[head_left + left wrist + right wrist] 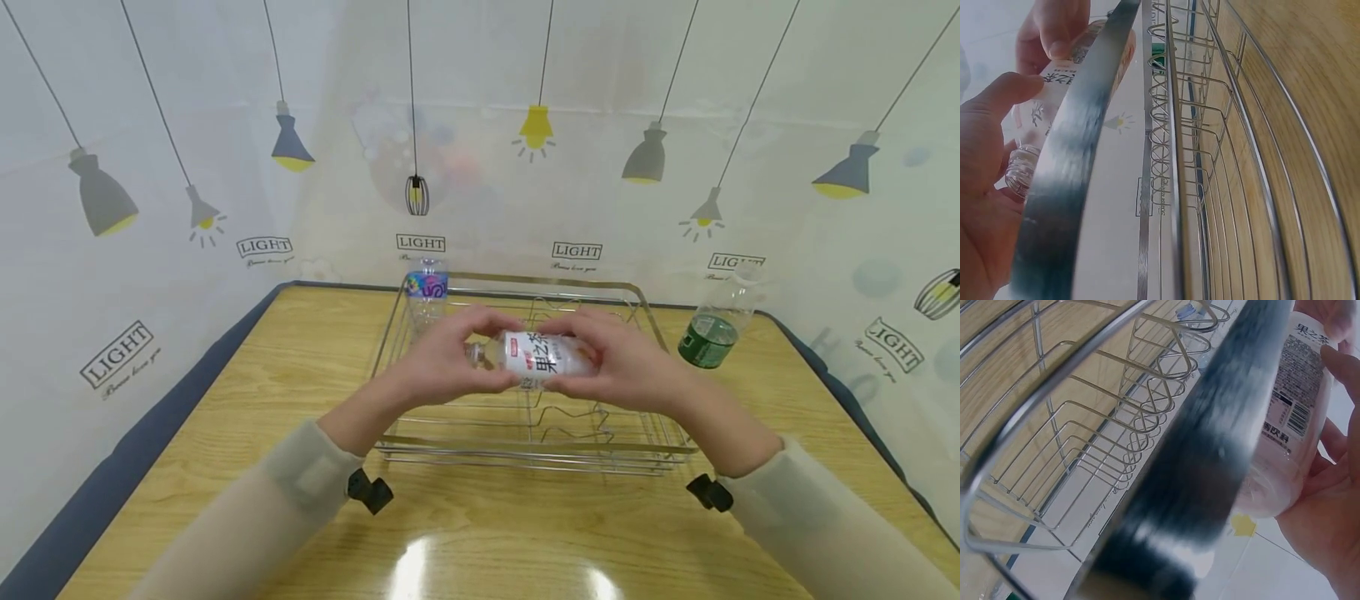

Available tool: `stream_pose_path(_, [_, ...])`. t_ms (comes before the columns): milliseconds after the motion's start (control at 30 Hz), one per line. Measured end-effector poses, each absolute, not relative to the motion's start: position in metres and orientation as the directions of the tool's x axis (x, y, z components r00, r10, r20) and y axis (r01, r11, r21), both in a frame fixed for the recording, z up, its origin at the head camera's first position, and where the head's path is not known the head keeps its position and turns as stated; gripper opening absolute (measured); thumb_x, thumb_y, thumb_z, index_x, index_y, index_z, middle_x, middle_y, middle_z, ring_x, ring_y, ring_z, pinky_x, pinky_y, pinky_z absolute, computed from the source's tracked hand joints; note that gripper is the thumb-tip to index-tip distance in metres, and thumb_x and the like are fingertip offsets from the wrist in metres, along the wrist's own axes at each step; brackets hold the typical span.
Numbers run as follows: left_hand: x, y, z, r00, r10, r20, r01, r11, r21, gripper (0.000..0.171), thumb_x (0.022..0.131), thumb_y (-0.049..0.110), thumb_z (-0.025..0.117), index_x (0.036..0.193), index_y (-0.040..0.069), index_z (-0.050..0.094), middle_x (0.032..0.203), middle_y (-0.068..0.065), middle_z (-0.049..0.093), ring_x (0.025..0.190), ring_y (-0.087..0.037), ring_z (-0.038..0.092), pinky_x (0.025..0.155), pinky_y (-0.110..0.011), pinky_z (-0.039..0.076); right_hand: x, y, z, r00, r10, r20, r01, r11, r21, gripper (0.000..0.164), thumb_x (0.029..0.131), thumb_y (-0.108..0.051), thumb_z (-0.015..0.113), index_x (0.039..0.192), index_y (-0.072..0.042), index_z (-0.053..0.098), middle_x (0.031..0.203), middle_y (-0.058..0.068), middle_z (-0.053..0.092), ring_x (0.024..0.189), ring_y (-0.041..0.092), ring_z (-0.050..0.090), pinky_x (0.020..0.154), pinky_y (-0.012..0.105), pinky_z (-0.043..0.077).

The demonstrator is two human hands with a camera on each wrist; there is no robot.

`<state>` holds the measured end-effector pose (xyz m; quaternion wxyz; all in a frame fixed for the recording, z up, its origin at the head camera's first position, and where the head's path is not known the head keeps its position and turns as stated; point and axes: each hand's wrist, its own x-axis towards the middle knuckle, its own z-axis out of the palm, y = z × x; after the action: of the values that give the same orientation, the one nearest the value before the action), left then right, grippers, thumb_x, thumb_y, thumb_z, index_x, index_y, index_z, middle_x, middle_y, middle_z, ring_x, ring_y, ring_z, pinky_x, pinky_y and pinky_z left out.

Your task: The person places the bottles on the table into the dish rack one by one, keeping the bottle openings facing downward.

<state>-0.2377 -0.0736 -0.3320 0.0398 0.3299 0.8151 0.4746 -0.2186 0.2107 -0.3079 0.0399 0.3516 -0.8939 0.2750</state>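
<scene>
A clear plastic bottle [536, 356] with a white label and dark lettering lies sideways over a metal wire rack [540, 447]. My left hand [450, 357] grips it around the neck end, thumb below and fingers above. At the base end, my right hand [618, 354] holds it the same way. The ridged neck of the bottle [1022, 169] points left, close to the left palm in the left wrist view. In the right wrist view the bottle's back label [1297, 384] shows small print and a barcode, partly covered by the rack's flat rim [1210, 437].
A clear bottle with a blue and purple label [427, 287] stands at the rack's back left corner. Right of the rack, a clear bottle with a green label [708, 340] stands on the wooden table [300, 367]. A lamp-printed curtain [480, 150] hangs behind.
</scene>
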Motion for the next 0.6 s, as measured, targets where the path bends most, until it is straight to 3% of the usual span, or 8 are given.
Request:
stream_pose_path(133, [-0.239, -0.078, -0.336, -0.799, 0.558, 0.222, 0.43, 0.273, 0.86, 0.06, 0.087, 0.009, 0.09, 0.142, 0.009, 0.065, 0.137, -0.01, 0.064, 0.12, -0.033, 0.066, 0.085, -0.035, 0.067, -0.217, 0.219, -0.307, -0.762, -0.582, 0.285, -0.636, 0.591, -0.496, 0.058, 0.092, -0.023, 0.092, 0.145, -0.018, 0.068, 0.136, 0.006, 0.067, 0.112, 0.021, 0.061, 0.086, 0.034, 0.058])
stream_pose_path(367, [-0.242, -0.095, -0.344, -0.832, 0.514, 0.209, 0.373, 0.239, 0.897, 0.059, 0.086, 0.004, 0.089, 0.138, 0.007, 0.061, 0.139, -0.014, 0.06, 0.129, -0.035, 0.061, 0.089, -0.036, 0.067, -0.218, 0.243, -0.311, -0.785, -0.524, 0.33, -0.615, 0.598, -0.514, 0.061, 0.091, -0.019, 0.092, 0.146, -0.025, 0.067, 0.153, 0.004, 0.058, 0.133, 0.024, 0.057, 0.105, 0.058, 0.054])
stream_pose_path(467, [-0.242, -0.101, -0.346, -0.843, 0.505, 0.188, 0.344, 0.236, 0.909, 0.059, 0.086, 0.003, 0.089, 0.137, 0.009, 0.06, 0.139, -0.013, 0.059, 0.129, -0.035, 0.061, 0.09, -0.037, 0.067, -0.22, 0.249, -0.314, -0.779, -0.529, 0.337, -0.622, 0.58, -0.526, 0.062, 0.091, -0.017, 0.091, 0.147, -0.026, 0.066, 0.154, 0.001, 0.057, 0.133, 0.021, 0.057, 0.11, 0.055, 0.053])
stream_pose_path(600, [-0.242, -0.106, -0.347, -0.848, 0.501, 0.173, 0.319, 0.222, 0.922, 0.059, 0.086, 0.003, 0.088, 0.137, 0.009, 0.059, 0.138, -0.014, 0.059, 0.126, -0.035, 0.063, 0.09, -0.039, 0.067, -0.221, 0.252, -0.317, -0.769, -0.545, 0.334, -0.629, 0.551, -0.549, 0.062, 0.092, -0.015, 0.09, 0.148, -0.026, 0.066, 0.151, -0.001, 0.057, 0.132, 0.021, 0.061, 0.112, 0.039, 0.054])
